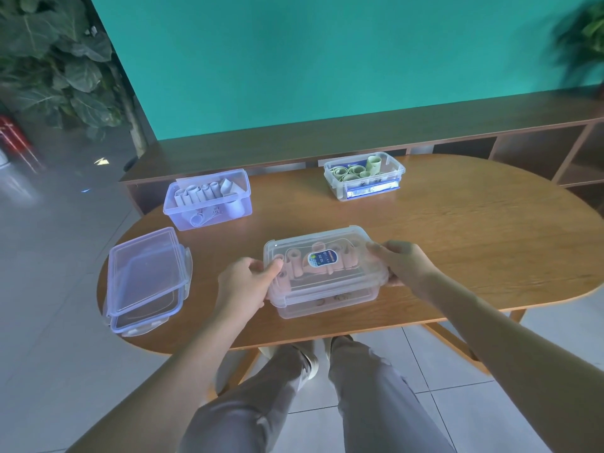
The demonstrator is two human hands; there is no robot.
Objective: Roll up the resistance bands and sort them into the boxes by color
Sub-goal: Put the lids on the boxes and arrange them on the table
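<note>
A clear plastic box with a clear snap-on lid (325, 273) sits at the near middle of the oval wooden table (457, 243), and rolled pink resistance bands (295, 261) show through the lid, which carries a small blue-and-white sticker (323, 258). The left hand (245, 286) grips the left end of this box, its thumb curled over the lid's corner and its fingers wrapped down the side. The right hand (403, 263) grips the right end, fingers curled over the lid's edge and the thumb underneath at the side clip. Whether the lid is fully pressed down cannot be told. To the far left stands an open bluish clear plastic box (209, 204) holding rolled pale lilac-white bands (202, 192), some upright and some lying flat. To the far right stands an open clear plastic box (364, 174) holding rolled pale green bands (351, 171), with one roll standing taller at its far right corner; a blue label shows on its near wall. At the near left of the table lie two bluish clear lids (147, 279), stacked one on the other and slightly askew, well apart from the boxes.
</note>
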